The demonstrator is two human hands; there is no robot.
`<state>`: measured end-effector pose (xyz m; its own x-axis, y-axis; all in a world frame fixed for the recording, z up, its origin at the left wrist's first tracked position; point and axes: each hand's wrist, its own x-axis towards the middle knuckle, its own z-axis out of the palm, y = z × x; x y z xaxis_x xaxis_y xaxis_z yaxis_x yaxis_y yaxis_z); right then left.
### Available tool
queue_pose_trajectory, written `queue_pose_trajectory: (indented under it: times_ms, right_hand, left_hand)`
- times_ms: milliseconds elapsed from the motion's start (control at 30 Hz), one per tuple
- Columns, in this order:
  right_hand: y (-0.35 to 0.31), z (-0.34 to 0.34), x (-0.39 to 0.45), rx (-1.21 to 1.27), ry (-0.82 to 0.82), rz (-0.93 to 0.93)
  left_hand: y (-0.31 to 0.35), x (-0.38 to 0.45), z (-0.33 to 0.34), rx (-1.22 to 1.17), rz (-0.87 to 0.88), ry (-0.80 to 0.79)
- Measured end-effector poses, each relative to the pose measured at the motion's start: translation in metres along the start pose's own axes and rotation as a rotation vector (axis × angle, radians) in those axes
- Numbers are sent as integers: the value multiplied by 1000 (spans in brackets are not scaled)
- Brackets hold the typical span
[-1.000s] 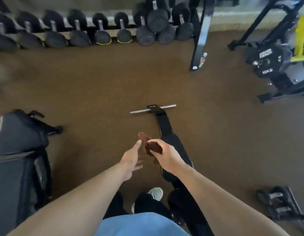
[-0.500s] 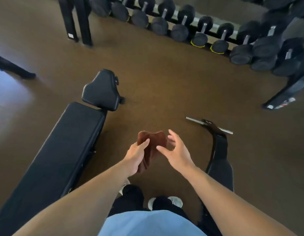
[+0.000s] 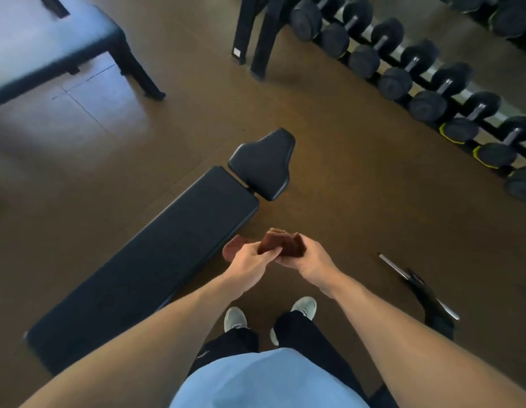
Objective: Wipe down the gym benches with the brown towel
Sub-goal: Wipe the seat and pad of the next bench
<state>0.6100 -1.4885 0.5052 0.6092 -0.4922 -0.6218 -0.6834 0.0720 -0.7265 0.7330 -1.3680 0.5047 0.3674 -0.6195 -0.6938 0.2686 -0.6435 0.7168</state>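
I stood on a brown gym floor (image 3: 329, 178), looking down at my own two bare forearms reaching forward from the bottom of the frame. Both of my hands met just below the centre of the frame and held the brown towel (image 3: 280, 245) between them, in the air above the floor. My left hand (image 3: 250, 259) curled its fingers round the towel's left part, with the thumb pressed over the fabric, and a rounded fold of cloth stuck out to the left of that hand. My right hand (image 3: 310, 257) gripped the towel's right edge, fingers wrapped underneath and thumb on top. The towel looked folded into a thick, roughly rectangular wad.

The black padded bench (image 3: 155, 260) ran diagonally from the lower left of the frame up toward the centre, its smaller seat pad (image 3: 263, 164) at the upper end. The towel was just beside the bench's right edge, not touching it as far as I could tell.

Along the upper right, a row of black dumbbells (image 3: 403, 63) sat on a low rack. A second, blue-lit padded bench (image 3: 44, 39) filled the upper left corner. A metal bar (image 3: 391, 265) lay on the floor at the right. My grey shoes (image 3: 235, 318) and dark trousers showed near the bottom centre, below them my light blue shirt (image 3: 264, 381).
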Motion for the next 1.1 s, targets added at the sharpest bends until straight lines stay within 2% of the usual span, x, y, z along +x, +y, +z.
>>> queue_pose_trajectory:
  times_ms: [267,433,600,733,900,1000,1100]
  right_hand:
    - [-52,-8,85,-221,-17,-9]
    - [-79,-43,156,-315,-121,-50]
    - [-109,-83,252,-395,-74,-111]
    - [-150,-118,329,-426,-80,-281]
    - [-200,-153,410,-422,-163,-541]
    - [-198,-165,443,-498,-228,-606]
    - [-157,-163,476,-674,-284,-586]
  left_hand:
    - [28,52,-37,-110,60,188]
    - [65,105,-42,-170,39,249]
    - [123,184,-45,-236,48,374]
    - [176,251,-54,-309,49,517]
    - [226,314,-73,-420,118,610]
    - [217,350,-71,-473,118,617]
    - [177,393,-57,-485,55,561]
